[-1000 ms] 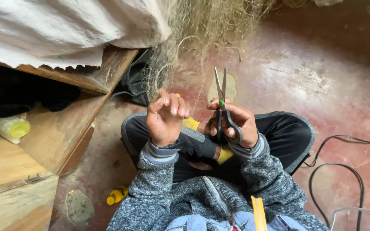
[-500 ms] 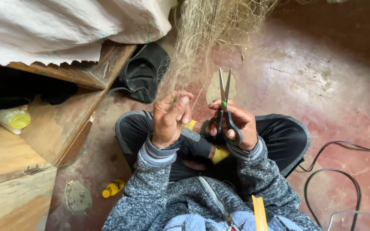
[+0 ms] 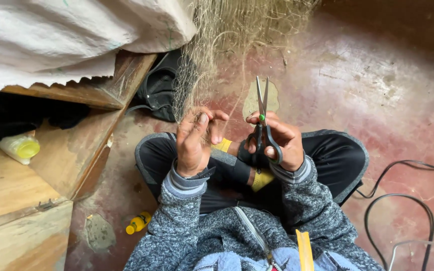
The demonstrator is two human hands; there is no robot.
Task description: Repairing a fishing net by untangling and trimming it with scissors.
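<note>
The person sits cross-legged on a reddish floor [image 3: 377, 85], seen from above. The left hand [image 3: 194, 143] is raised in front of the chest, its fingers [image 3: 201, 125] curled narrow and pinched around strands of a fine, pale net [image 3: 212, 60]. The net hangs from the far side of the scene and comes down to that hand, spreading wide at the top and gathering into a thin bunch where the fingers grip it.

The right hand [image 3: 277, 140] is just beside the left, a little to the right and apart from it. Its fingers are closed through and around the black handles of a pair of scissors [image 3: 262, 118]. The blades point up and away from the person, nearly together, with their tips close to the hanging net; whether they touch a strand cannot be told.

Both sleeves are grey knit, and the legs are in dark trousers with yellow socks [image 3: 259, 178] showing under the hands.

On the left stands wooden furniture [image 3: 31, 200] with a white sheet [image 3: 66, 35] draped over its far part. A pale yellow-capped bottle [image 3: 20, 148] lies in its shadowed opening. A small yellow bottle [image 3: 139, 222] lies on the floor near the person's left knee. A dark bag [image 3: 159, 88] sits on the floor beyond the left hand, partly behind the net. Black cables [image 3: 403, 200] loop across the floor on the right.
</note>
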